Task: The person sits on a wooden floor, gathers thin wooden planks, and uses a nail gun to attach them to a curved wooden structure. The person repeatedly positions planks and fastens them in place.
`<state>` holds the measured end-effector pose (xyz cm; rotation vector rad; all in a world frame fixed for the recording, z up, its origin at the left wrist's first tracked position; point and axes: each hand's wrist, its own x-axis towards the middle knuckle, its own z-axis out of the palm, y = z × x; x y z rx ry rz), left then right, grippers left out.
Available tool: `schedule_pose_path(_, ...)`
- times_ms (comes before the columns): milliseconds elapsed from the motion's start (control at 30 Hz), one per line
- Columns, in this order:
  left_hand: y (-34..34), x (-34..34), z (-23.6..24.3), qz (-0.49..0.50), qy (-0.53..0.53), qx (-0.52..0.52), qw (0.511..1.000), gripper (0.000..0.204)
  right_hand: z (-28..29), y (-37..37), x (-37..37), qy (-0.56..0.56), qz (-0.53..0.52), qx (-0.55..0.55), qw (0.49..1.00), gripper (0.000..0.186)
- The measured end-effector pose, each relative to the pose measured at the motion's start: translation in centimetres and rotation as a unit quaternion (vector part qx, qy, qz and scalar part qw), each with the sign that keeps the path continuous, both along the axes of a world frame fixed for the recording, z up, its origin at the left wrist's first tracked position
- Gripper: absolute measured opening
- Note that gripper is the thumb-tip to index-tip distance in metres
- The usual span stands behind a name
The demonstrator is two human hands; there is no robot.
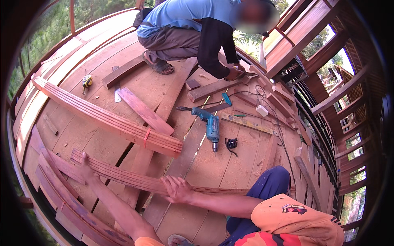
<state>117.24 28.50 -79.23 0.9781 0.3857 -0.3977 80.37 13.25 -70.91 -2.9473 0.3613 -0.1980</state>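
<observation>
A long reddish wooden board with lengthwise grooves [123,174] lies across in front of me, its right end passing by my knee. My left hand [87,170] grips it near its left end. Farther right, my right hand [177,189] is curled over the same board, fingers across its top. Just beyond lies a bundle of similar grooved boards [106,119], bound by a red tie [146,137] near its right end. A blue power drill [212,127] rests on the floor past the right hand, bit toward me.
A co-worker in a blue shirt [180,18] crouches ahead, hands at a wooden beam [211,91]. Around lie a tape measure [87,81], a spirit level [248,124], a black coiled item [231,143] and a power cord [283,143]. Curved boards [78,209] lie left; the plank floor has gaps.
</observation>
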Motion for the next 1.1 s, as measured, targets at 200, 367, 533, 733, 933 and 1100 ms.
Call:
schedule_pose_path(200, 4.6, 11.3, -1.7, 0.082, -0.024, 0.061, 0.994, 0.030, 0.6, 0.3, 1.3, 0.021, 0.005, 0.030, 0.999, 0.070)
schedule_pose_path(367, 3.1, 11.9, 7.8, 0.091, -0.186, 0.397, 0.894, 0.143, 0.7, -0.1, 1.3, 0.081, -0.015, 0.063, 0.995, 0.073)
schedule_pose_path(533, 3.1, 5.8, 10.3, 0.215, -0.224, 0.151, 0.939, 0.099, 0.8, 0.6, 2.1, 0.065, -0.014, 0.056, 0.996, 0.072)
schedule_pose_path(733, -5.4, -12.2, 10.8, 0.328, -0.181, 0.107, 0.921, 0.051, 0.8, 0.9, 1.7, 0.048, -0.018, 0.051, 0.997, 0.073)
schedule_pose_path(933, -11.0, -21.6, 15.5, 0.190, -0.293, 0.176, 0.920, 0.044, 0.5, -0.3, 0.9, 0.047, -0.032, 0.090, 0.994, 0.071)
schedule_pose_path(1100, -11.6, -26.0, 29.8, 0.119, -0.463, 0.056, 0.876, 0.031, 2.0, -0.7, 1.4, 0.149, 0.009, 0.168, 0.974, 0.098)
